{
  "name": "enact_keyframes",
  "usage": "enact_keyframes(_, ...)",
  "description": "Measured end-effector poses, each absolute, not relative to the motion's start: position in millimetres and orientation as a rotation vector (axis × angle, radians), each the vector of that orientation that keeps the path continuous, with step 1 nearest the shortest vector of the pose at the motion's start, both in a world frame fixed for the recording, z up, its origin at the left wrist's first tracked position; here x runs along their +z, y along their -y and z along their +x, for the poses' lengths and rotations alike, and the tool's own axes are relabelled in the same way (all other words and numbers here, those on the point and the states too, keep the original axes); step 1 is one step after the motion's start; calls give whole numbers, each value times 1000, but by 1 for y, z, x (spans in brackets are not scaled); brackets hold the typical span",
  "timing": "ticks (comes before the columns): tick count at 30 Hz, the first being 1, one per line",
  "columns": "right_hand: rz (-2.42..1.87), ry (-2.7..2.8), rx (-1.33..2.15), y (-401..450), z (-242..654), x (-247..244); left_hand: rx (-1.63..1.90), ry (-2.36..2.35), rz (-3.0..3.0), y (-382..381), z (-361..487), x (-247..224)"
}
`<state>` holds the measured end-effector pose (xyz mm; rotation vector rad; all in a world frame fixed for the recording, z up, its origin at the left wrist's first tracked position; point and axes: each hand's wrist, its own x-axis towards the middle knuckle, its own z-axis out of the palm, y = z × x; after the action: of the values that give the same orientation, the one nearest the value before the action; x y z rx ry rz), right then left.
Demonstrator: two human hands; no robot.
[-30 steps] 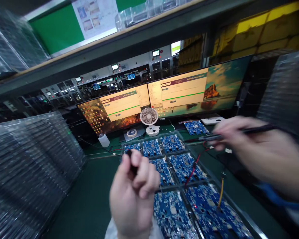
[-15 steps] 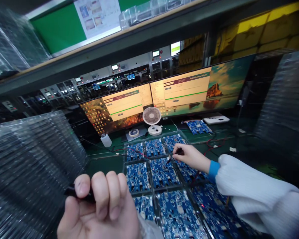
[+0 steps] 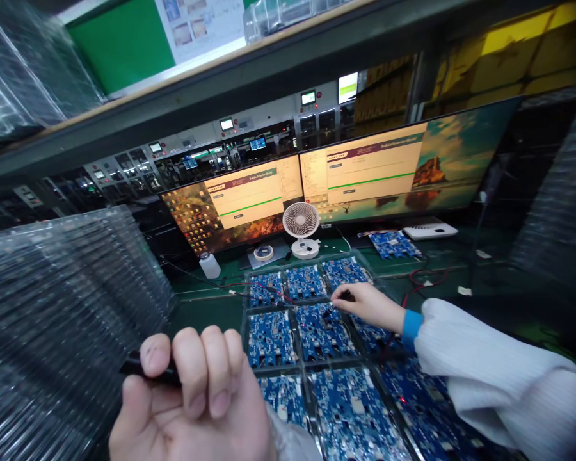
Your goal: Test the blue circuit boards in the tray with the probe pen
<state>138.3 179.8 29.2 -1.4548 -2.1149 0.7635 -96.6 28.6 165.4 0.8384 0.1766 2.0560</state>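
Two probes out over a tray of blue circuit boards (image 3: 322,330).

R hand (image 3: 369,306) pinches a thin black probe (image 3: 335,304), tip down on a mid-row board, toward the green bench's (image 3: 206,317) back edge. L hand (image 3: 192,403) fist-closed round a black probe handle (image 3: 137,368), raised nr front edge, beside stacked clear plastic trays (image 3: 62,320). White desk fan (image 3: 300,224) & two monitors (image 3: 365,169) behind.

Two monitors (image 3: 249,198), one desk fan (image 3: 301,221), two hands (image 3: 192,403) (each gripping a probe), one white bottle (image 3: 210,264)
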Motion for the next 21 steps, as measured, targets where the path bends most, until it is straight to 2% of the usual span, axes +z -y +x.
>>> enact_keyframes(21, -1446, 2124, 768, -177, 137, 25, 2111, -288, 798, -31, -91, 169)
